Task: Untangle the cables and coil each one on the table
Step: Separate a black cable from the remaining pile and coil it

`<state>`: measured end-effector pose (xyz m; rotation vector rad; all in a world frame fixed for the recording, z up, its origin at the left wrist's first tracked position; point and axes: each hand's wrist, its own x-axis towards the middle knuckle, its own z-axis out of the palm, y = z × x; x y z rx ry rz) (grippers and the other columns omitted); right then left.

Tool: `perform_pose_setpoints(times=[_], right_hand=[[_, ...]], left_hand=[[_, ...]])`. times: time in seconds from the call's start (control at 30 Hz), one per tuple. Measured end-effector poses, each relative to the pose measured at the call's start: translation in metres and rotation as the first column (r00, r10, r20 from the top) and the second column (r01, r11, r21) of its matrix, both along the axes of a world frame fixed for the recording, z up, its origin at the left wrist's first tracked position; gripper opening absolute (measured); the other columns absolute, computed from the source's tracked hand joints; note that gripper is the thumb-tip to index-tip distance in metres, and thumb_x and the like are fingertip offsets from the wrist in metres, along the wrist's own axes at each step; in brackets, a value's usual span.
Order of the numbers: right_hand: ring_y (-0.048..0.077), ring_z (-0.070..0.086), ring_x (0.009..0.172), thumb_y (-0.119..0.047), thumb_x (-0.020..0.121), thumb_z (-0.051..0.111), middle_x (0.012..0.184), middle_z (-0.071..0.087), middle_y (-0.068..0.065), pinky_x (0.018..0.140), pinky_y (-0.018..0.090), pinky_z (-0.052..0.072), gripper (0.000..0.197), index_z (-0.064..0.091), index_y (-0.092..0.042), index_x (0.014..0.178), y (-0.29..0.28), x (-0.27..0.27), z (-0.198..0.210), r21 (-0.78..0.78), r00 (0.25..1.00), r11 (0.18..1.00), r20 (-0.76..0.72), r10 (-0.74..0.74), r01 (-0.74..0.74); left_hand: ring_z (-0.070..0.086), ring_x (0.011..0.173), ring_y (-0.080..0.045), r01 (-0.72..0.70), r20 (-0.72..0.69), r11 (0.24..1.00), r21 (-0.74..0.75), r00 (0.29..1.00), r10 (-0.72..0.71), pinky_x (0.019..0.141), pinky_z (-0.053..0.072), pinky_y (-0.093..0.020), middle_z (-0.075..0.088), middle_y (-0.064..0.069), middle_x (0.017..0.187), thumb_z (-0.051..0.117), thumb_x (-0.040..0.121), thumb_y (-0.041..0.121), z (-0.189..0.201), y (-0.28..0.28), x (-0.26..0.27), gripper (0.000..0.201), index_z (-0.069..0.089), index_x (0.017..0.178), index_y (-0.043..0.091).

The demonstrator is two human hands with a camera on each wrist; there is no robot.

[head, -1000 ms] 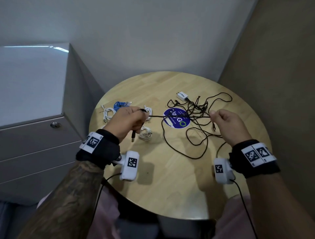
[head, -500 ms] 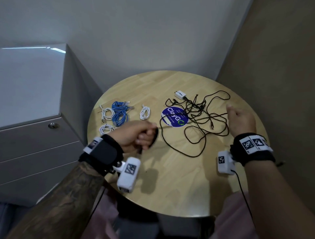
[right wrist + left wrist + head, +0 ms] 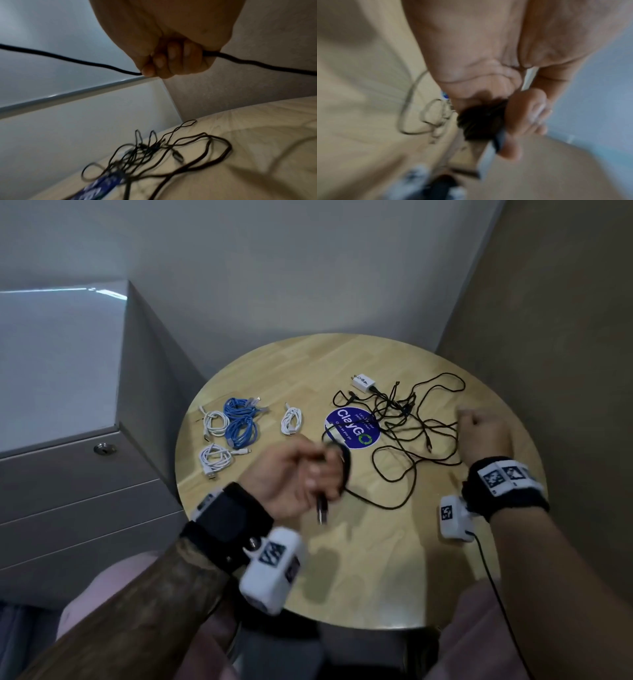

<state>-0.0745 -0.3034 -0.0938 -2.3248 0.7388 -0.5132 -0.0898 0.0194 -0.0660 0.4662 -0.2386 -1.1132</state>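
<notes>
A tangle of black cables (image 3: 407, 426) lies on the right half of the round wooden table (image 3: 370, 570), over a blue sticker (image 3: 352, 429). My left hand (image 3: 301, 474) grips a few wound loops of one black cable (image 3: 346, 467), and the plug end hangs below the fist. In the blurred left wrist view the dark bundle (image 3: 481, 119) sits in my curled fingers. My right hand (image 3: 483, 433) is over the tangle's right side; in the right wrist view its fingers (image 3: 171, 60) pinch a stretch of the black cable (image 3: 68, 58) that runs out both sides.
Coiled white cables (image 3: 215, 422) and blue cables (image 3: 241, 429) lie at the table's left, with another white coil (image 3: 291, 421) near the middle. A white charger (image 3: 362, 382) sits at the back. A grey cabinet (image 3: 68, 405) stands left; walls close behind and right.
My left hand has drawn back toward me and turned, winding black cable round it. My right hand has moved right and away, pulling the cable out of the tangle.
</notes>
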Motion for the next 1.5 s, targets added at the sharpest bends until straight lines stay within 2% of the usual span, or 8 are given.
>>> perform_pose_setpoints(times=[0.17, 0.33, 0.57, 0.67, 0.8, 1.0, 1.17, 1.5], right_hand=[[0.024, 0.061, 0.073, -0.052, 0.100, 0.051, 0.072, 0.065, 0.001, 0.071, 0.035, 0.050, 0.045, 0.068, -0.019, 0.074, 0.062, -0.014, 0.000, -0.025, 0.905, 0.938, -0.275, 0.326, -0.345], [0.016, 0.048, 0.052, -0.051, 0.094, 0.061, 0.052, 0.052, 0.002, 0.059, 0.034, 0.045, 0.056, 0.055, -0.009, 0.059, 0.096, -0.046, 0.020, 0.051, 0.723, 0.780, -0.341, 0.601, -0.624], [0.014, 0.037, 0.047, -0.032, 0.098, 0.065, 0.049, 0.043, -0.002, 0.049, 0.033, 0.033, 0.039, 0.064, -0.014, 0.063, 0.134, -0.087, 0.081, 0.024, 0.553, 0.557, 0.172, 0.815, -0.830], [0.026, 0.051, 0.060, -0.016, 0.096, 0.064, 0.062, 0.059, 0.002, 0.056, 0.031, 0.040, 0.018, 0.070, -0.013, 0.079, 0.127, -0.077, 0.091, 0.015, 0.588, 0.631, 0.381, 0.713, -0.775], [0.030, 0.057, 0.075, -0.022, 0.099, 0.060, 0.077, 0.065, 0.017, 0.067, 0.039, 0.046, 0.016, 0.069, -0.020, 0.086, 0.095, -0.053, 0.075, -0.023, 0.736, 0.815, 0.415, 0.535, -0.579], [0.012, 0.060, 0.073, -0.030, 0.099, 0.062, 0.076, 0.068, -0.001, 0.068, 0.035, 0.047, 0.019, 0.074, -0.019, 0.090, 0.079, -0.032, 0.034, 0.095, 0.797, 0.796, 0.178, 0.577, -0.598], [-0.001, 0.059, 0.069, -0.031, 0.101, 0.058, 0.072, 0.067, -0.017, 0.071, 0.028, 0.051, 0.019, 0.075, -0.025, 0.107, 0.121, -0.046, 0.018, 0.161, 0.607, 0.604, -0.037, 0.794, -0.781], [0.012, 0.051, 0.060, -0.021, 0.100, 0.059, 0.068, 0.058, 0.006, 0.058, 0.033, 0.052, 0.017, 0.072, -0.010, 0.100, 0.142, -0.070, 0.048, 0.237, 0.459, 0.454, -0.040, 0.888, -0.859]], left_hand=[[0.058, 0.061, -0.012, -0.667, -0.077, 0.742, -0.070, 0.745, 0.662, 0.072, 0.057, -0.032, 0.058, -0.002, 0.075, 0.040, 0.096, 0.010, 0.022, 0.020, 0.039, 0.023, 0.060, 0.093, 0.001], [0.062, 0.087, -0.018, -0.853, 0.066, 0.522, 0.027, 0.522, 0.850, 0.084, 0.055, -0.030, 0.064, -0.007, 0.091, 0.038, 0.103, 0.013, -0.008, 0.026, 0.070, 0.022, 0.056, 0.103, 0.002], [0.068, 0.073, -0.021, -0.894, 0.587, 0.419, 0.160, 0.428, 0.687, 0.077, 0.056, -0.033, 0.071, -0.005, 0.077, 0.052, 0.099, 0.007, -0.022, -0.012, 0.047, 0.015, 0.064, 0.098, -0.001], [0.064, 0.061, -0.016, -0.789, 0.817, 0.569, 0.232, 0.476, 0.326, 0.063, 0.052, -0.026, 0.068, -0.003, 0.067, 0.048, 0.102, 0.014, -0.020, -0.032, 0.015, 0.025, 0.065, 0.095, -0.003], [0.048, 0.052, -0.018, -0.502, 0.733, 0.781, 0.371, 0.675, 0.086, 0.067, 0.043, -0.033, 0.053, -0.006, 0.059, 0.040, 0.093, 0.032, -0.013, -0.046, -0.012, 0.040, 0.064, 0.085, 0.001], [0.040, 0.056, -0.015, -0.427, 0.356, 0.887, 0.176, 0.868, 0.347, 0.074, 0.048, -0.033, 0.043, -0.001, 0.066, 0.040, 0.088, 0.018, 0.009, -0.033, -0.005, 0.023, 0.058, 0.091, 0.004], [0.057, 0.077, -0.016, -0.669, 0.157, 0.741, 0.054, 0.739, 0.655, 0.085, 0.054, -0.033, 0.059, -0.004, 0.083, 0.034, 0.102, 0.013, 0.002, -0.009, 0.025, 0.027, 0.057, 0.108, 0.000], [0.067, 0.074, -0.017, -0.906, 0.769, 0.387, 0.171, 0.368, 0.523, 0.077, 0.054, -0.029, 0.069, -0.006, 0.080, 0.047, 0.100, 0.004, -0.019, -0.015, 0.027, 0.016, 0.063, 0.101, 0.000]])
